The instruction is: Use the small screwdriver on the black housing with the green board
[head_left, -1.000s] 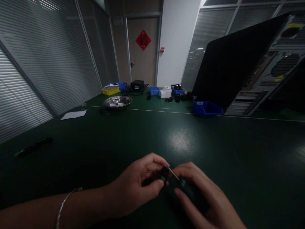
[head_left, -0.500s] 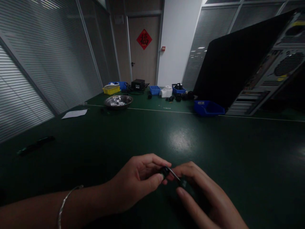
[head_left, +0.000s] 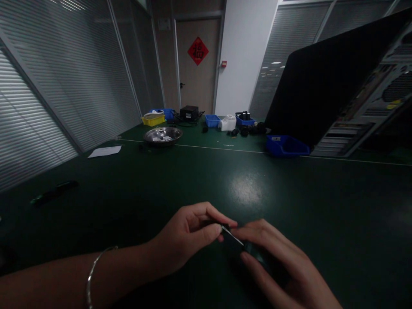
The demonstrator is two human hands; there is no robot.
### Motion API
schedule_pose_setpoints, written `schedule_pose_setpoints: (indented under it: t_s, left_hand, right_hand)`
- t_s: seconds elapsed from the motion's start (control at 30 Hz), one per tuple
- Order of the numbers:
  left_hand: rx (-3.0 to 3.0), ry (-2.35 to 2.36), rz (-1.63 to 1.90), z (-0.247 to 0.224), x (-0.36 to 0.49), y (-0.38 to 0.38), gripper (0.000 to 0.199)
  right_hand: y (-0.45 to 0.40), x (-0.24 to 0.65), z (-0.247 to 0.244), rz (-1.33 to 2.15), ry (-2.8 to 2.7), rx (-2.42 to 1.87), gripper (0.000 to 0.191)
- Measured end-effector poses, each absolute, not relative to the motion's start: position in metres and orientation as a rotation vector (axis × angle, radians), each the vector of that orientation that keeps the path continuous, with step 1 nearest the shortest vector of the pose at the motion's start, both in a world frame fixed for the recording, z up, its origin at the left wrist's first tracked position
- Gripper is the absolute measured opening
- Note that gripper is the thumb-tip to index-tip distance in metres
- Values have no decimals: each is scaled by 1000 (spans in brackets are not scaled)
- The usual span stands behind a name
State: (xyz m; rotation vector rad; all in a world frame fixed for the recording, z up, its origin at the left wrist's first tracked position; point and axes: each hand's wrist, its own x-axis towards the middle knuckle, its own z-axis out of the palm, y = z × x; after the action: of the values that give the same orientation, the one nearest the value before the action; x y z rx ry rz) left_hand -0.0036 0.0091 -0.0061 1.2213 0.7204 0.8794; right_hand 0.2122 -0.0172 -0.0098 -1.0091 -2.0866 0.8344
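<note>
My left hand (head_left: 196,234) pinches a small black part (head_left: 228,226) between thumb and fingers; most of it is hidden, so its kind cannot be made out. My right hand (head_left: 277,253) is closed on the dark handle of a screwdriver (head_left: 234,237). Its thin metal shaft points up and left, with the tip against or right beside the black part. Both hands are close together, just above the dark green table (head_left: 180,180).
At left lie a dark slender tool (head_left: 54,192) and a white paper (head_left: 104,151). Farther back stand a metal bowl (head_left: 162,136) with small white pieces, a yellow bin (head_left: 153,120) and a blue bin (head_left: 286,146). A tilted computer case (head_left: 322,81) fills the right.
The black part has turned in my left fingers, and less of it shows. The screwdriver shaft has tilted a little flatter. The whole view has shifted slightly.
</note>
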Motion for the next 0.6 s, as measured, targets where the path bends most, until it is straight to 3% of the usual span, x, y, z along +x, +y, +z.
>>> schedule_pose_setpoints:
  t_s: [0.17, 0.6]
  left_hand:
    - [1403, 756, 941, -8, -4, 8, 22]
    - [1805, 1004, 1008, -1, -5, 5, 17]
  right_hand:
    - [-14, 213, -9, 798, -2094, -1033, 30]
    - [-14, 214, -8, 881, -2101, -1014, 29]
